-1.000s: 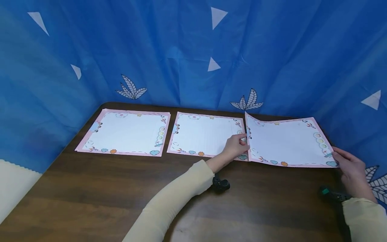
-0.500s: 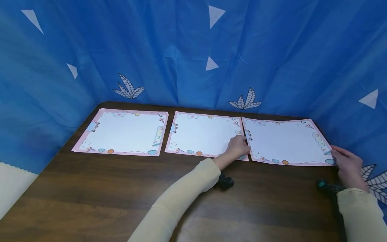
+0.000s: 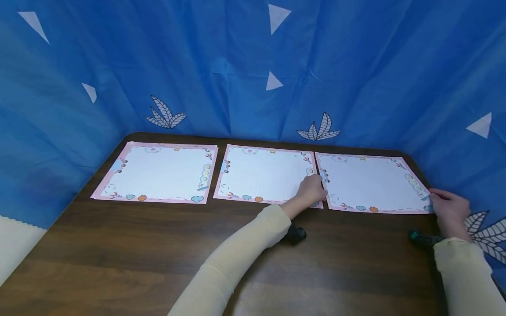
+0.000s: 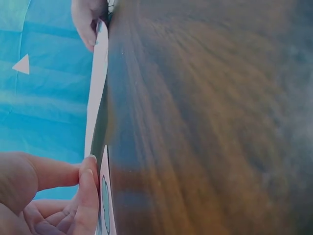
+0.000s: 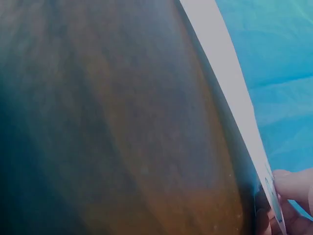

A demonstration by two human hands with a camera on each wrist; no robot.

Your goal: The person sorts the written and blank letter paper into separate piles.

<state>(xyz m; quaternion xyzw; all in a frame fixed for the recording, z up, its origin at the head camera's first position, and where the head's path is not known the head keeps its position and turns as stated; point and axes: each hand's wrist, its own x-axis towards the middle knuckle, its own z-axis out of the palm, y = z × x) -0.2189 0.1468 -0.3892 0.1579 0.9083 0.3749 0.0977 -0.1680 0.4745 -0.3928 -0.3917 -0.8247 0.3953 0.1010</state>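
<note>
A white paper sheet with a pink cartoon border [image 3: 367,184] lies at the right of the table's far side. My left hand [image 3: 310,191] pinches its left edge between thumb and fingers, overlapping the lower right corner of the middle sheet [image 3: 261,175]. At the opposite end, my right hand [image 3: 450,208] grips the sheet near its lower right corner, thumb on top. Both wrist views show the held paper [image 4: 96,93] edge-on, bowed slightly, with a narrow dark gap between it and the tabletop. In the right wrist view, fingers [image 5: 264,221] reach under the paper.
At the left, matching sheets [image 3: 158,173] lie in a slightly uneven stack. The brown wooden table [image 3: 130,254] extends toward me. A blue curtain [image 3: 221,87] with white triangles and leaf prints hangs behind it. Black wrist-worn devices [image 3: 296,235] show by both cuffs.
The right sheet has come down flatter, its raised far-left corner and curved edge lowering toward the table beside the middle sheet. Both hands keep hold of it; the head view has shifted slightly.
</note>
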